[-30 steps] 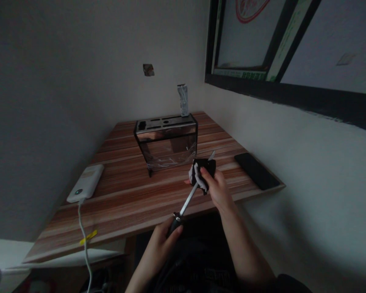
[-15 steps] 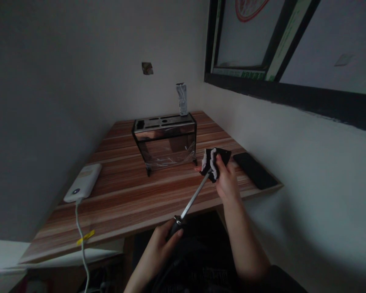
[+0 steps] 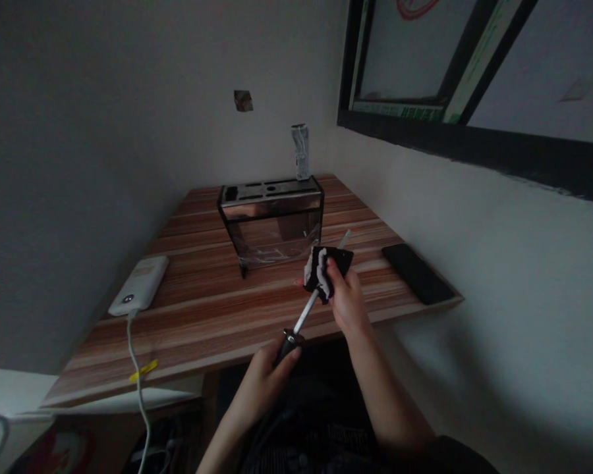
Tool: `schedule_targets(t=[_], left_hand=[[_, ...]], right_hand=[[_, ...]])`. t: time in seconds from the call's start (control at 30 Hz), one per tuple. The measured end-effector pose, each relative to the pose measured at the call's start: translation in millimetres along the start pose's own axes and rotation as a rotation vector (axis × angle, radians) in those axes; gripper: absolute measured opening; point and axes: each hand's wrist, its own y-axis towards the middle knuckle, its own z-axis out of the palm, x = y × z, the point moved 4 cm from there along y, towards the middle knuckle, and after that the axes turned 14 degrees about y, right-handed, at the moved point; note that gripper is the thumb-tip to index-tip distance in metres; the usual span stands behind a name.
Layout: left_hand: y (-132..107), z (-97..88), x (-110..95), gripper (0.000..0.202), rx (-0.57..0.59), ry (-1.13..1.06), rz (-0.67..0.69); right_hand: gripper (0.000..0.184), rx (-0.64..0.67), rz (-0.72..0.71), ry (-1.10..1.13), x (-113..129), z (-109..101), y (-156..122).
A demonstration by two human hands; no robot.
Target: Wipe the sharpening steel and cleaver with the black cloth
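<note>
My left hand [image 3: 267, 375] is closed around the black handle of a honing steel [image 3: 305, 314], whose metal rod slants up and away to the right. A black cloth with a white ruffled edge [image 3: 340, 259] is folded round the middle of the rod, and my right hand [image 3: 348, 297] grips it there. The rod's tip pokes out beyond the cloth. Behind the hands stands a knife block [image 3: 277, 227] with a slotted metal top and clear front, some thin plastic film clinging to its lower part.
On the wood-grain table [image 3: 197, 289] a white power bank [image 3: 141, 283] lies at left, its cable running over the front edge past yellow tape [image 3: 143, 370]. A black phone [image 3: 418, 273] lies at right beside the wall. A pale narrow object [image 3: 301, 151] rises behind the block.
My right hand has slid the cloth down the rod toward the handle, and the tip now shows past it. The left hand keeps its grip. The view has shifted slightly.
</note>
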Motion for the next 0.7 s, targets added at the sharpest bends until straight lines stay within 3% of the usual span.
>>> schedule_targets(t=[0.17, 0.5, 0.7], left_hand=[[9, 0.3, -3, 0.035, 0.000, -0.057, 0.016], [18, -10.6, -12, 0.040, -0.129, -0.114, 0.000], [17, -12.5, -11, 0.038, -0.157, -0.104, 0.000]], right_hand=[[0.037, 0.102, 0.065, -0.107, -13, 8, -9], [0.037, 0.424, 0.292, -0.181, -19, 30, -32], [0.034, 0.449, 0.328, -0.176, -19, 29, -33]])
